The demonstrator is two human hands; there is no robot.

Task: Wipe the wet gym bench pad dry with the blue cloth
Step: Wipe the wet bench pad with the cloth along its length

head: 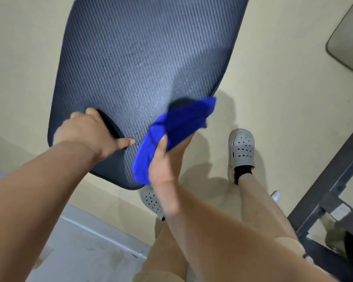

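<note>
The dark ribbed bench pad (pixel 143 58) fills the upper middle of the head view and runs away from me. My left hand (pixel 90 133) rests flat on its near left corner, fingers spread on the surface. My right hand (pixel 163 159) grips the bunched blue cloth (pixel 179 123) at the pad's near right edge. The cloth hangs partly over that edge and is blurred. A faint sheen shows on the pad just above the cloth.
My two legs and grey perforated clogs (pixel 240 151) stand on the beige floor below the pad's near end. A dark metal frame (pixel 322 198) crosses the lower right. A pale rounded pad (pixel 348 41) sits at the upper right edge.
</note>
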